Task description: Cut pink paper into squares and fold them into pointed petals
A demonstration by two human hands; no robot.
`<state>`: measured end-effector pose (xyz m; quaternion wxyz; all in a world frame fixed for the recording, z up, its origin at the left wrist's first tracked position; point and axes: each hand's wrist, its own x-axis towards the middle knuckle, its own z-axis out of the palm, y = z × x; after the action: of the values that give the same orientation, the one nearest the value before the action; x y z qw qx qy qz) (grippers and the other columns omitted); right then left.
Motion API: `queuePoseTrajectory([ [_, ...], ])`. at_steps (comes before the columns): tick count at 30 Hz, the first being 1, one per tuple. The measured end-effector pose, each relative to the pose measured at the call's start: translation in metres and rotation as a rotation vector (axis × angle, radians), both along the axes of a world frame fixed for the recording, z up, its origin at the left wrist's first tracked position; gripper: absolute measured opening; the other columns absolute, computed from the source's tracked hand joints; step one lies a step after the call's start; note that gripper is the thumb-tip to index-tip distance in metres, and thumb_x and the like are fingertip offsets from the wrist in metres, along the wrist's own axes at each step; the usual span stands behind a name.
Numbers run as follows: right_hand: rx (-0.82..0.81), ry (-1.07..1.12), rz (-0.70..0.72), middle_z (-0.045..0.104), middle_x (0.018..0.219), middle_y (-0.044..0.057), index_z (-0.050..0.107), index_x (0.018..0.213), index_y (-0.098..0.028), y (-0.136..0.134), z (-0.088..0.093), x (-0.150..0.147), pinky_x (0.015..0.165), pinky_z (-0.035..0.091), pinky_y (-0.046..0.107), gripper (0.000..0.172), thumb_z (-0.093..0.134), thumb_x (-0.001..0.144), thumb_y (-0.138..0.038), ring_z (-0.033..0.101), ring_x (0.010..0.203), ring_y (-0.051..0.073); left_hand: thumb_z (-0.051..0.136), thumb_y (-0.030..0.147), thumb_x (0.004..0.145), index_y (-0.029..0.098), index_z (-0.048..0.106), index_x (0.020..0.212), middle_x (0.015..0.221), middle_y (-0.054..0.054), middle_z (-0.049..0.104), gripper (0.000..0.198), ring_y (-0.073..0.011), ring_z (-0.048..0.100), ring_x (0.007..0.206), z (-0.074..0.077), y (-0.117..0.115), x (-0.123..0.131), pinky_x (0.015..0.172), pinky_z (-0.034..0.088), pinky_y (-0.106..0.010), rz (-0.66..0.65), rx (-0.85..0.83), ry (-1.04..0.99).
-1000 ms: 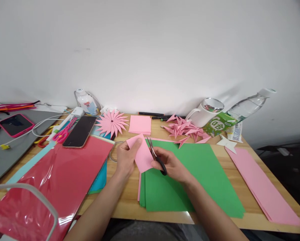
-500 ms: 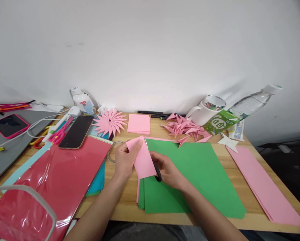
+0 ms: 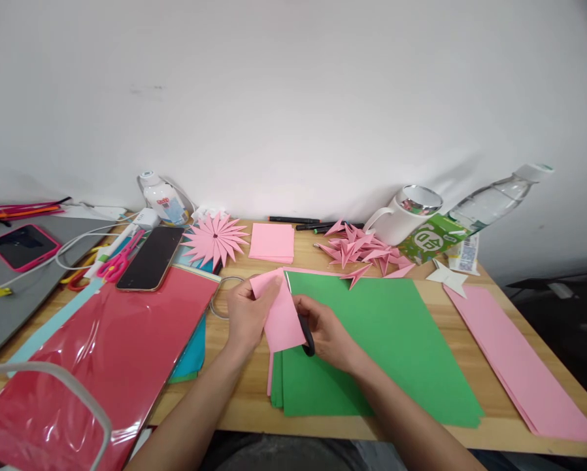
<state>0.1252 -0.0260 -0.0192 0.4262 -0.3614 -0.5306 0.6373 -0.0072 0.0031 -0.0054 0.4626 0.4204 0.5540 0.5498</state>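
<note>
A small sheet of pink paper [image 3: 282, 320] is pinched in my left hand [image 3: 247, 314], thumb on its face. My right hand [image 3: 325, 330] grips a pair of scissors [image 3: 307, 335] by the black handles. Their blades run along the right edge of the pink sheet and are partly hidden by it, so I cannot tell how far apart they are. Both hands are over the left part of a stack of green paper [image 3: 382, 353]. A pile of square pink paper [image 3: 271, 241] lies behind the hands, beside a pink folded paper star [image 3: 216, 235].
Pink folded pieces [image 3: 357, 247] are heaped before a white mug [image 3: 404, 212]. Pink paper strips [image 3: 514, 366] lie at the right. A red paper pack [image 3: 112, 340], a phone [image 3: 151, 258] and pink-handled scissors [image 3: 117, 261] are at the left. A bottle [image 3: 499, 196] leans against the wall.
My left hand and the pink sheet have shifted very slightly to the right. My right hand has stayed almost in place with the scissors at the sheet's edge.
</note>
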Motion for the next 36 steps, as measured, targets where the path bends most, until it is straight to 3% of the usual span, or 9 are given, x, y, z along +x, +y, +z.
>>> queuePoseTrajectory([
  [10, 0.008, -0.049, -0.059, 0.040, 0.062, -0.005, 0.049, 0.075, -0.019, -0.0008, -0.0040, -0.0026, 0.061, 0.038, 0.024, 0.028, 0.073, 0.066, -0.030, 0.042, 0.062, 0.011, 0.074, 0.038, 0.064, 0.013, 0.067, 0.062, 0.054, 0.002, 0.058, 0.027, -0.0068, 0.044, 0.045, -0.0011, -0.0003, 0.0017, 0.041, 0.035, -0.018, -0.002, -0.027, -0.037],
  [22, 0.019, -0.043, -0.093, 0.039, 0.061, -0.005, 0.049, 0.074, -0.019, -0.0025, -0.0082, -0.0038, 0.056, 0.036, 0.022, 0.031, 0.074, 0.064, -0.035, 0.040, 0.060, 0.011, 0.076, 0.038, 0.062, 0.012, 0.066, 0.063, 0.054, 0.003, 0.057, 0.027, -0.0061, 0.044, 0.045, 0.0016, -0.0007, 0.0024, 0.041, 0.036, -0.017, -0.037, -0.069, -0.146],
  [28, 0.035, -0.002, -0.027, 0.048, 0.075, -0.002, 0.046, 0.078, -0.020, -0.0021, -0.0002, -0.0039, 0.069, 0.043, 0.027, 0.040, 0.077, 0.062, -0.040, 0.045, 0.067, 0.013, 0.077, 0.039, 0.059, 0.012, 0.067, 0.063, 0.054, 0.002, 0.059, 0.029, -0.0068, 0.046, 0.043, 0.0032, -0.0002, 0.0032, 0.041, 0.038, -0.018, -0.035, -0.099, -0.160],
  [31, 0.036, -0.011, -0.010, 0.047, 0.072, -0.002, 0.045, 0.078, -0.020, -0.0014, 0.0015, -0.0023, 0.067, 0.043, 0.026, 0.042, 0.077, 0.062, -0.043, 0.045, 0.067, 0.013, 0.077, 0.039, 0.059, 0.012, 0.066, 0.061, 0.055, 0.001, 0.059, 0.029, -0.0071, 0.047, 0.044, 0.0022, -0.0004, 0.0028, 0.041, 0.038, -0.018, -0.051, -0.114, -0.147],
  [36, 0.027, -0.016, -0.036, 0.047, 0.072, -0.002, 0.045, 0.077, -0.020, -0.0008, -0.0022, -0.0022, 0.064, 0.040, 0.024, 0.037, 0.076, 0.063, -0.034, 0.046, 0.067, 0.012, 0.076, 0.040, 0.060, 0.011, 0.064, 0.059, 0.054, 0.001, 0.056, 0.031, -0.0070, 0.045, 0.045, 0.0000, -0.0009, 0.0020, 0.039, 0.036, -0.017, -0.084, -0.123, -0.131],
])
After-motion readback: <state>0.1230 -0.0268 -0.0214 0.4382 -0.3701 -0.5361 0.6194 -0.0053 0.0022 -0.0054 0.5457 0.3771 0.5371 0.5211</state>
